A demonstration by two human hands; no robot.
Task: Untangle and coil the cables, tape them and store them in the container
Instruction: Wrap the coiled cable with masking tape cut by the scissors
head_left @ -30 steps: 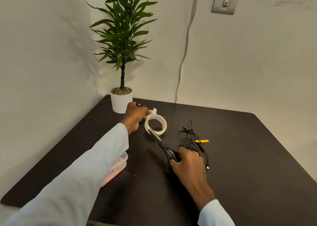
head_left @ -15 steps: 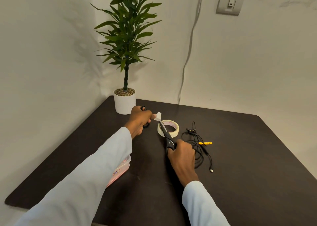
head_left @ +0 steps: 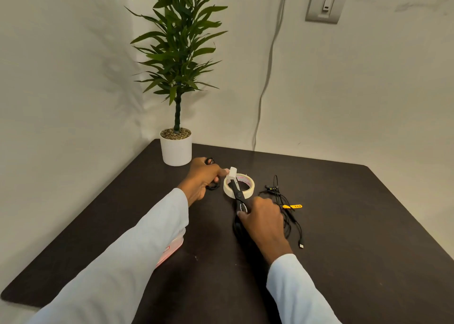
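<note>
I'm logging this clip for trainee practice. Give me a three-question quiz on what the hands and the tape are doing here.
1. True or false: the right hand grips the scissors.
2. What does the left hand pinch? A) the yellow tie B) a strip of tape C) a plant leaf
3. Fill in: the tape roll lies flat on the ____.

Key: 1 true. 2 B; it also holds a coiled black cable. 3 table.
</note>
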